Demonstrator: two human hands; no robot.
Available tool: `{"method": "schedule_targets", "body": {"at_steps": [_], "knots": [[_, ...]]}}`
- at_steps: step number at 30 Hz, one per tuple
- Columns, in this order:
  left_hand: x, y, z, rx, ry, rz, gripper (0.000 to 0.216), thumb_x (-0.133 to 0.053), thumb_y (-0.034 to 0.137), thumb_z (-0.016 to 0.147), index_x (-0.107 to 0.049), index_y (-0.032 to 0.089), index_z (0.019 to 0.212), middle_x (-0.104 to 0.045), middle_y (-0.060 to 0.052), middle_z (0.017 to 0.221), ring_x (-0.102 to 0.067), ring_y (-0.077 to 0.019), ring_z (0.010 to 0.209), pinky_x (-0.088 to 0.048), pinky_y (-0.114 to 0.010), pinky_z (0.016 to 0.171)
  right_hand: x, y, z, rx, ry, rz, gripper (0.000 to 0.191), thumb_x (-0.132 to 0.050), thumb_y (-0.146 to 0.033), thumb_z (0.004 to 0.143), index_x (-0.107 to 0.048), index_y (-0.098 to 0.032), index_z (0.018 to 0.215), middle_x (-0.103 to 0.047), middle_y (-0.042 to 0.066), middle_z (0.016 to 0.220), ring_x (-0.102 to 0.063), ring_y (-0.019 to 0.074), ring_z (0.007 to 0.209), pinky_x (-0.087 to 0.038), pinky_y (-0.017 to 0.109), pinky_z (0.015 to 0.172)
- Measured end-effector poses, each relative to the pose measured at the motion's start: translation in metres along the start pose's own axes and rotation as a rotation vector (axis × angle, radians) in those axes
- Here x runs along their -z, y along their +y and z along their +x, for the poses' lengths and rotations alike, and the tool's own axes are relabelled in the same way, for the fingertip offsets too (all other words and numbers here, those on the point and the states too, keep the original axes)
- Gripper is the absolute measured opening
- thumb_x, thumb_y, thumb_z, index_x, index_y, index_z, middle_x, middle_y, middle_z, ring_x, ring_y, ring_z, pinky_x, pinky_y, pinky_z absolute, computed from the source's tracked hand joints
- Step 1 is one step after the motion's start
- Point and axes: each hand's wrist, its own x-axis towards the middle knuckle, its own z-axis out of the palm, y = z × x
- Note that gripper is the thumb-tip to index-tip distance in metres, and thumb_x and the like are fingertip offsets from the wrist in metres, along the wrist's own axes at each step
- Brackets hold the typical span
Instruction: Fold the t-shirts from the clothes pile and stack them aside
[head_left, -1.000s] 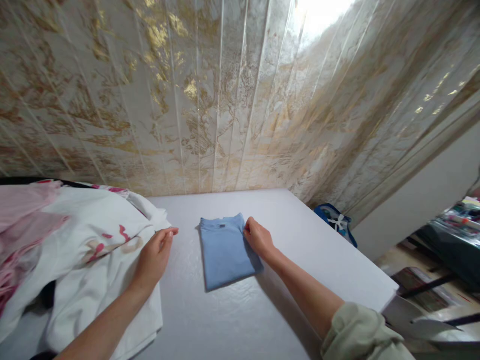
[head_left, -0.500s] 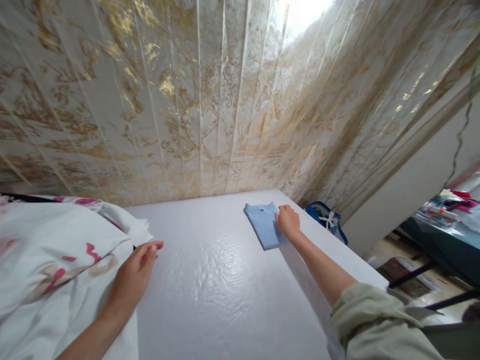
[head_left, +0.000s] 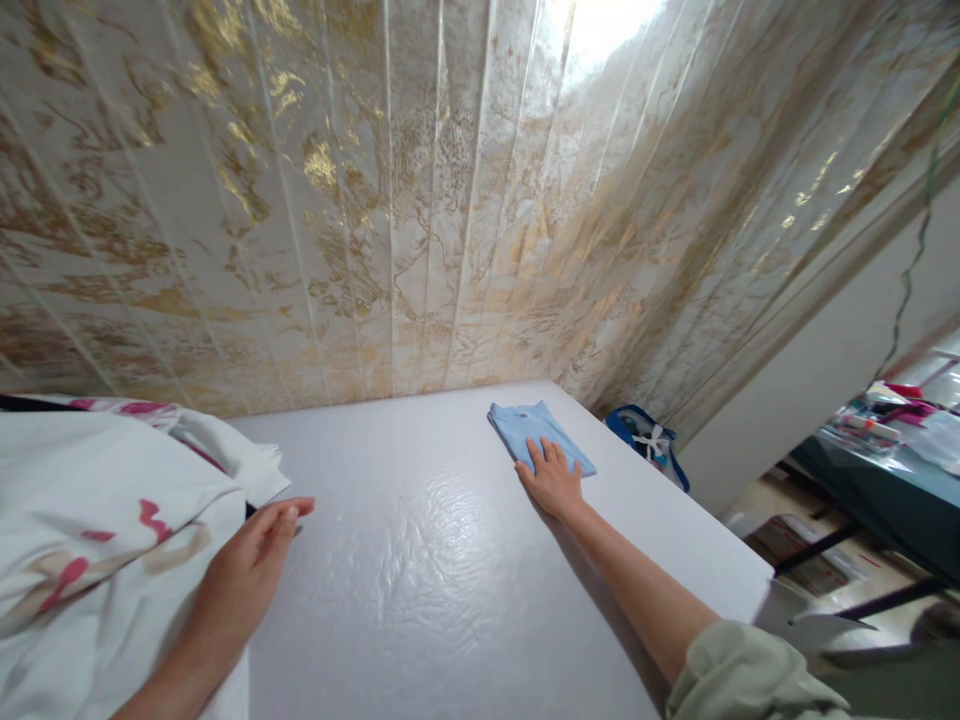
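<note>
A light blue folded garment lies flat near the far right of the white table. My right hand rests on its near edge, palm down, fingers spread. The garment looks like a small shirt with a neckline and a tiny label at the far end. On the left, my left hand is held side-on, loosely curved, with the index finger stretched past the thumb. I see nothing in it. Beside and partly behind it lies a heap of white fabric with pink and beige markings.
Behind the white table hangs a gold-patterned curtain. A blue-edged bag with a white bow stands beyond the right edge. Farther right, a dark table carries assorted items, and a cord hangs above.
My right hand has gone from gripping the garment's right edge to lying spread on its near part. The garment's near right corner now lies flat. My left hand stays beside the white fabric.
</note>
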Motion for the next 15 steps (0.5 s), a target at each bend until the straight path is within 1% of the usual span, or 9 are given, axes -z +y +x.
{"method": "schedule_targets", "body": {"at_steps": [9, 15], "knots": [[-0.003, 0.002, 0.001, 0.016, -0.023, 0.026, 0.054, -0.041, 0.068, 0.081, -0.065, 0.024, 0.100, -0.072, -0.005, 0.104, -0.070, -0.0231, 0.092, -0.055, -0.035, 0.084, 0.000, 0.035, 0.070, 0.009, -0.037, -0.010, 0.063, -0.018, -0.060, 0.094, -0.022, -0.033, 0.151, -0.015, 0.002, 0.159, -0.012, 0.0259, 0.145, -0.013, 0.062, 0.110], [-0.003, 0.004, 0.001, 0.020, -0.045, 0.054, 0.052, -0.041, 0.067, 0.082, -0.066, 0.024, 0.099, -0.073, -0.005, 0.103, -0.070, -0.0232, 0.092, -0.056, -0.034, 0.084, 0.004, 0.041, 0.106, 0.029, -0.091, -0.039, 0.066, -0.014, -0.064, 0.093, -0.016, -0.034, 0.152, -0.012, 0.002, 0.160, -0.011, 0.0272, 0.145, -0.013, 0.061, 0.110]]}}
